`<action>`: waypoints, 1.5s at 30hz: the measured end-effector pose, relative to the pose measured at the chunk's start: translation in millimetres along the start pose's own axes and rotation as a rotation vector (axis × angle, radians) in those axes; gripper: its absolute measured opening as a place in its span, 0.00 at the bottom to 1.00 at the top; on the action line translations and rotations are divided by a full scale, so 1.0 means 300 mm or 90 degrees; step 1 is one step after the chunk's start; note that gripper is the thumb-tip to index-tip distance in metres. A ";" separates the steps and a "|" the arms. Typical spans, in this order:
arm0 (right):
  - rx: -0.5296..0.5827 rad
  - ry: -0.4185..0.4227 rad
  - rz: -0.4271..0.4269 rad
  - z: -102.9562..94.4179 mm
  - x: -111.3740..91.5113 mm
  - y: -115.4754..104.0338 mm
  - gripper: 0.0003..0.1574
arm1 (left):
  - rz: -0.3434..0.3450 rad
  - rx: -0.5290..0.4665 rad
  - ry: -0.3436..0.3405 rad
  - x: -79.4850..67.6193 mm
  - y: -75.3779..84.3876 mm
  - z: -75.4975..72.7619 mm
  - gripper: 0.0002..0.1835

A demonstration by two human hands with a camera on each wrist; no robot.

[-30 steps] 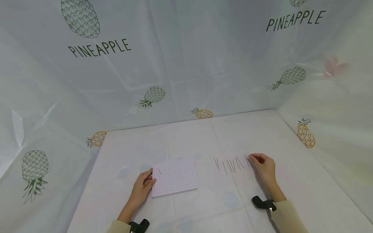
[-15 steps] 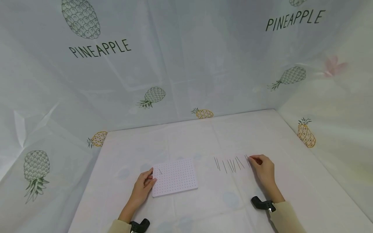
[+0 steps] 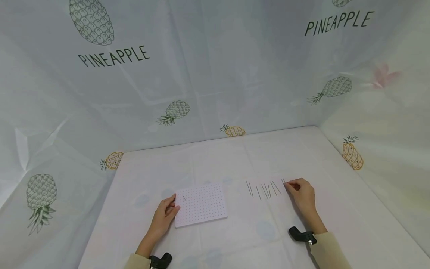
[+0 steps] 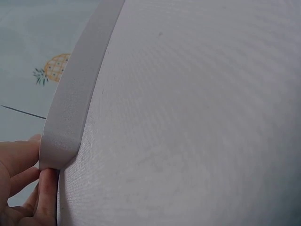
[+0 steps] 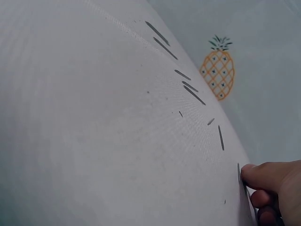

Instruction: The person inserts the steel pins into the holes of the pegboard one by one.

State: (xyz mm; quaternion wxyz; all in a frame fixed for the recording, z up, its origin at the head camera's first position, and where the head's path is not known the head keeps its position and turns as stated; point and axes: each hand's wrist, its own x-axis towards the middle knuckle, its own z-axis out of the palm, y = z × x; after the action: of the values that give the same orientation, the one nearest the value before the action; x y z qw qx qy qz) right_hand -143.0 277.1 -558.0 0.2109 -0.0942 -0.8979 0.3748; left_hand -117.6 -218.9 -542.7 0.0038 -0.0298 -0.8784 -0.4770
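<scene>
My left hand [image 3: 164, 213] holds a white board [image 3: 203, 207] with a grid of small holes by its left edge. In the left wrist view my fingers and thumb [image 4: 48, 193] lie around the board's corner. One thin dark stick [image 4: 23, 111] sticks out beyond the board in that view. Several more thin dark sticks [image 3: 268, 191] lie in a loose row to the right of the board. At the row's right end my right hand [image 3: 303, 194] pinches a stick [image 5: 245, 188] between thumb and forefinger, low against the table; the fingertips partly hide it.
The table [image 3: 235, 243] has a pale cloth with faint spots. A hanging sheet [image 3: 215, 74] printed with pineapples stands behind and beside it. Black wrist cameras sit on both forearms.
My right hand has shifted slightly left, bringing its fingertips closer to the sticks at the row's right end. The left hand and the board stay put.
</scene>
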 end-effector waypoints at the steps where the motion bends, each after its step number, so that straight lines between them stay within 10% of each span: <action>1: -0.002 -0.001 -0.003 0.000 -0.001 -0.001 0.07 | 0.001 0.000 0.001 -0.001 0.000 0.000 0.29; 22: 0.022 0.006 -0.061 0.014 0.007 -0.020 0.04 | 0.015 0.006 0.011 0.002 -0.012 0.000 0.29; 45: 0.075 -0.006 0.057 -0.010 0.005 -0.021 0.12 | 0.024 0.004 0.020 -0.006 -0.002 0.005 0.29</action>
State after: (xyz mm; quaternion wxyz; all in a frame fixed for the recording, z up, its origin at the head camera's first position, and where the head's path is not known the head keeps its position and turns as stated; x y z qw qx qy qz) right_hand -142.9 275.2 -551.1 0.1947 -0.1195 -0.8704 0.4361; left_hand -115.8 -218.1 -544.2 0.0264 -0.0387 -0.8790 -0.4746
